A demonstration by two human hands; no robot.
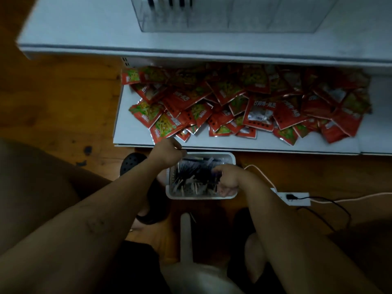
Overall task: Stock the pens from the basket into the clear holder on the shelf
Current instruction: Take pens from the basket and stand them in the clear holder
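A white basket (231, 158) sits on the wooden floor below the lower shelf, full of several dark pens (197, 172) with pale caps. My left hand (167, 152) hovers at the basket's far left corner with its fingers curled; whether it holds a pen is hidden. My right hand (229, 180) reaches into the basket's right side, fingers curled among the pens. The clear holder (244, 18) stands on the top shelf, with a few dark pens (169, 2) upright in its left compartment.
The lower white shelf (135, 115) carries a heap of red snack packets (244, 102). A white power strip (293, 198) with cables lies right of the basket. A black shoe (131, 162) is left of it. A white handle (186, 236) rises near my body.
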